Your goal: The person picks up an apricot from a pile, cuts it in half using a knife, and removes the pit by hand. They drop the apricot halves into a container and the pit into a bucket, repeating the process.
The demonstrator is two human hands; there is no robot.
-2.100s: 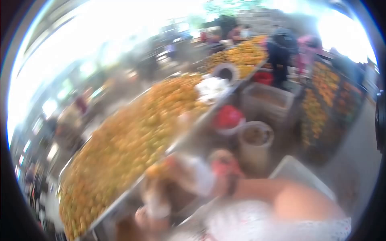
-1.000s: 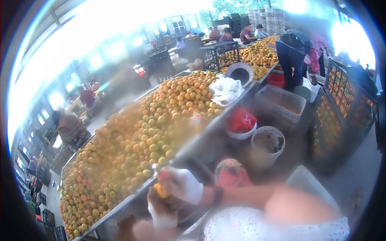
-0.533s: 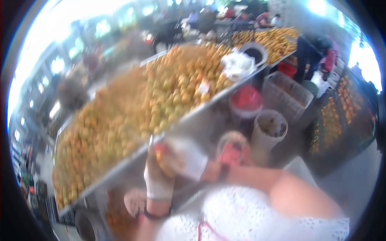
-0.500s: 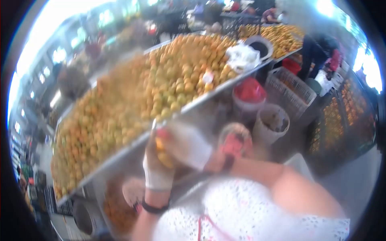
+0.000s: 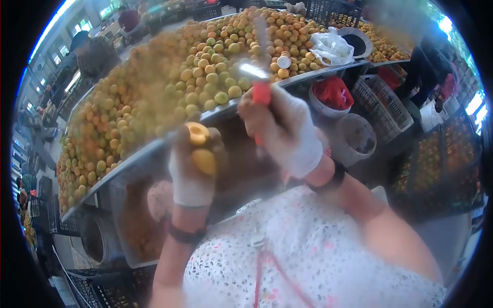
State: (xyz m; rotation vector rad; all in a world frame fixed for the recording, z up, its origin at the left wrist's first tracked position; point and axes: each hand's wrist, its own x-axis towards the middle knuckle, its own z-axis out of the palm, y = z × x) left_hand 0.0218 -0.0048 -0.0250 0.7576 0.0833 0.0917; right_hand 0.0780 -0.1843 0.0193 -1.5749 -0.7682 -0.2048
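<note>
In my gloved left hand [image 5: 191, 177] I hold a split apricot; one cut half [image 5: 197, 133] shows its hollow, and the other half [image 5: 204, 161] sits just below it. My right hand [image 5: 290, 131], also gloved, is closed round the red handle of a knife [image 5: 262, 93]. The blade points up and away, apart from the fruit, and is blurred. Beyond both hands, a sloping metal-edged table [image 5: 149, 149] carries a large heap of apricots [image 5: 205, 77].
To the right stand a bucket with a red bag [image 5: 331, 95], a pale bucket [image 5: 356, 134] and a white crate [image 5: 385, 105]. A white plastic bag [image 5: 331, 47] lies on the heap. At lower left is a bin [image 5: 134, 264] with orange-brown contents. A person [image 5: 95, 54] stands across the table.
My hands were together at the fruit and are now apart. My right hand has moved up and right with the knife; the apricot now shows as two halves in my left hand.
</note>
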